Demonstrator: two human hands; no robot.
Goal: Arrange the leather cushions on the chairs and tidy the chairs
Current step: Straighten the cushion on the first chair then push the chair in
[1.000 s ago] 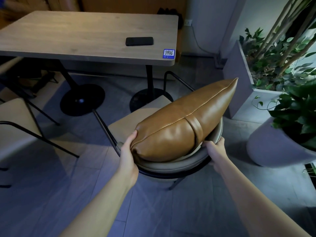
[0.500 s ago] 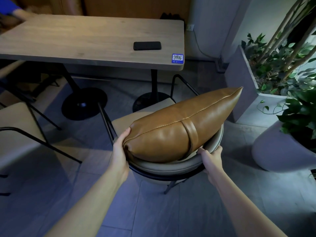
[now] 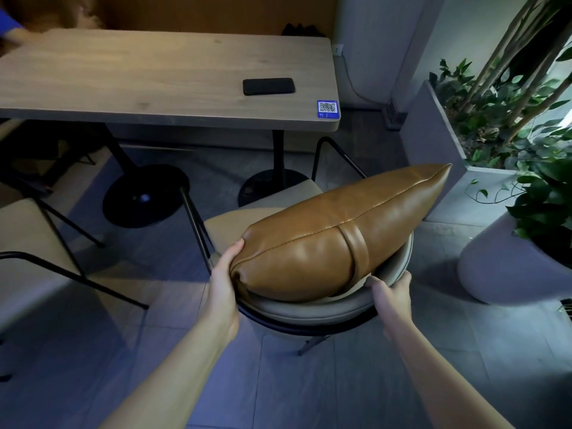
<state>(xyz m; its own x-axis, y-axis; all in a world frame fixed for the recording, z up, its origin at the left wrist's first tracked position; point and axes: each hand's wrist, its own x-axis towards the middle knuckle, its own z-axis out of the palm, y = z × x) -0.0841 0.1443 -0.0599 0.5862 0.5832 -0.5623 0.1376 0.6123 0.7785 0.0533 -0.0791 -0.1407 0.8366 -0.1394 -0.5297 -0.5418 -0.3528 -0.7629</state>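
Two bare hands in view, I see both working one chair. My left hand (image 3: 224,281) cups the near-left corner of the plump tan leather cushion (image 3: 337,239), thumb on top, fingers wrapped under and hidden. My right hand (image 3: 391,297) is closed on the curved grey padded backrest of the black-framed chair (image 3: 309,309), thumb hooked over the rim just below the cushion's leather strap. Cushion stands on edge on the beige seat, leaning against the backrest, its far corner pointing up and away from my right fingers. Beyond the fingers: long wooden table (image 3: 139,75) with a black phone (image 3: 268,86) and blue QR sticker (image 3: 327,108). Second beige chair (image 3: 28,230) left of my left hand; grey planter with green leaves (image 3: 439,168) right of my right hand.
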